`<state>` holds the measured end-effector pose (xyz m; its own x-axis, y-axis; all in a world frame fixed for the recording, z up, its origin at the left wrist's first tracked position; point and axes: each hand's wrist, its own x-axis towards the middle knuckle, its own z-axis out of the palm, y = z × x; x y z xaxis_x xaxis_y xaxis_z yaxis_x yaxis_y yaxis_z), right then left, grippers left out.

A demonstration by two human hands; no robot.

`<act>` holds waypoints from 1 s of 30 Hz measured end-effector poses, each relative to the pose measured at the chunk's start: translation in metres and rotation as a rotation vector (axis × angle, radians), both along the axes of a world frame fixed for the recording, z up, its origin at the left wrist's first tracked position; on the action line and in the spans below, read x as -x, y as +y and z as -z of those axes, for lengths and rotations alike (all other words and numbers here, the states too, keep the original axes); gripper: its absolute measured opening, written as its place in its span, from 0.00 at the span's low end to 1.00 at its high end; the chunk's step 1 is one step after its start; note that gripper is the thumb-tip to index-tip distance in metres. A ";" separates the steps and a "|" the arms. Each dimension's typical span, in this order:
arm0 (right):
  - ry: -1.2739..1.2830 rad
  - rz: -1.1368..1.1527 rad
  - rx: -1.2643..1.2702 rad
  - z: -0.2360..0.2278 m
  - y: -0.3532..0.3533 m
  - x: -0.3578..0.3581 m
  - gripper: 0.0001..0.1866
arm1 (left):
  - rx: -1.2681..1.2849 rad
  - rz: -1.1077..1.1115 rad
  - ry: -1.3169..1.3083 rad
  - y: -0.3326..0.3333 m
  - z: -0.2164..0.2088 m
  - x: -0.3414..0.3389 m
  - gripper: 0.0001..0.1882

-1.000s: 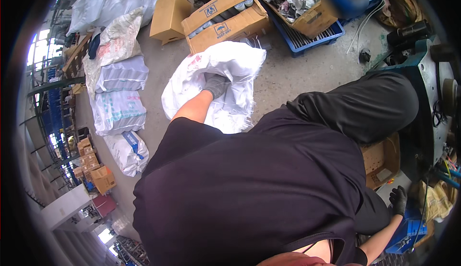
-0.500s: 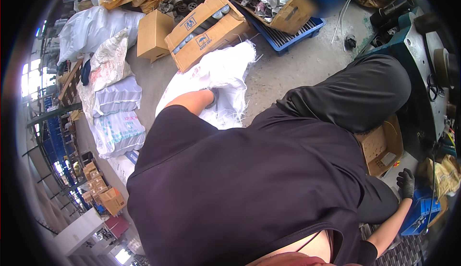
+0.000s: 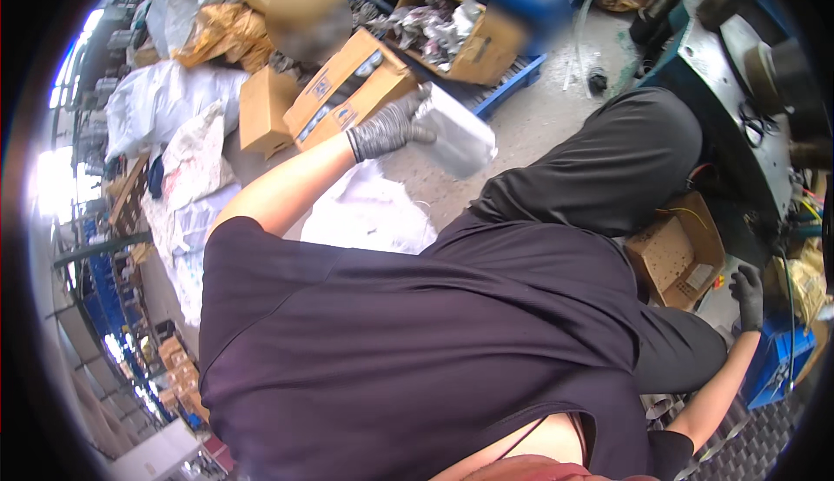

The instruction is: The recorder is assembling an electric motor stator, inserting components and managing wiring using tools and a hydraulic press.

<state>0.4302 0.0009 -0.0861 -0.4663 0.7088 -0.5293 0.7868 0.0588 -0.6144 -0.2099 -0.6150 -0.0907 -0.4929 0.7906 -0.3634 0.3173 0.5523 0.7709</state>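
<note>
My left hand (image 3: 387, 129), in a grey knit glove, is raised above the floor and shut on a shiny silver-grey plastic packet (image 3: 456, 141). Below it a white woven sack (image 3: 365, 216) lies open on the concrete. My right hand (image 3: 747, 294), in a black glove, hangs low at the right with its fingers loosely apart and nothing in them. It is beside a small open cardboard box (image 3: 673, 255) and above a blue crate (image 3: 773, 364). My dark shirt and trouser leg fill the middle of the view.
Long brown cartons (image 3: 347, 90) lie beyond the sack. An open box of metal parts (image 3: 452, 34) sits on a blue pallet (image 3: 512, 77). Filled white sacks (image 3: 187, 212) pile up at the left. A blue-green machine (image 3: 738, 90) stands at the right.
My left hand was down inside the white sack; it has come up and out holding the silver-grey packet. My right hand has stayed low at the right.
</note>
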 end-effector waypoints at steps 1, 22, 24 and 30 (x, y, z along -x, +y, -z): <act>-0.006 -0.072 -0.085 -0.010 0.000 0.012 0.19 | -0.044 -0.067 -0.101 0.029 -0.016 0.012 0.49; 1.283 0.821 0.143 -0.026 -0.121 0.077 0.24 | -0.409 0.807 -0.563 0.511 -0.078 -0.298 0.29; 1.205 0.964 0.169 -0.022 -0.130 0.073 0.25 | -0.431 0.790 -0.573 0.515 -0.050 -0.313 0.29; 1.050 1.197 0.022 -0.026 -0.131 0.063 0.21 | -0.217 0.958 -0.216 0.526 -0.025 -0.336 0.33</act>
<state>0.3676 -0.1298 -0.0597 0.1818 0.9150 -0.3601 -0.3849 -0.2707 -0.8824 0.1263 -0.0886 -0.0661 0.4452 0.8790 -0.1706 0.3959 -0.0224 0.9180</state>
